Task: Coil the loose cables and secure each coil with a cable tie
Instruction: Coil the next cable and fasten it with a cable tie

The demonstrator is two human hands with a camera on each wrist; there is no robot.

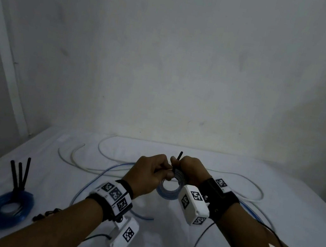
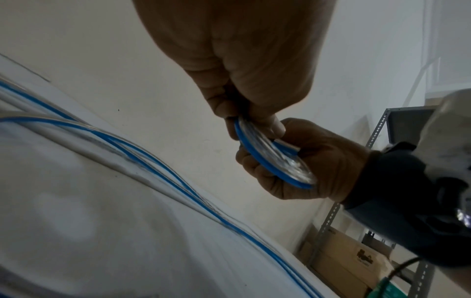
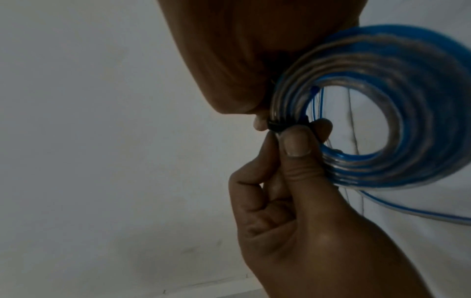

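Note:
A small coil of blue and clear cable [image 1: 164, 194] is held upright above the white table [image 1: 158, 242] between both hands. My right hand [image 1: 175, 161] grips the coil [image 2: 270, 159] with curled fingers. A black cable tie [image 1: 179, 156] wraps the coil, and its tail sticks up past the right fingers. My left hand [image 1: 167, 173] pinches the tie [image 3: 276, 126] where it crosses the coil [image 3: 407, 66], thumb [image 3: 295, 141] on top. The cable's loose end trails down to the table.
A finished blue coil [image 1: 9, 208] lies at the near left with three black tie tails [image 1: 19, 174] standing up. Loose white cable [image 1: 77, 159] and blue cable [image 1: 92, 183] sprawl behind and around the hands. A metal shelf [image 2: 377, 129] with cardboard boxes [image 2: 344, 254] stands at the right.

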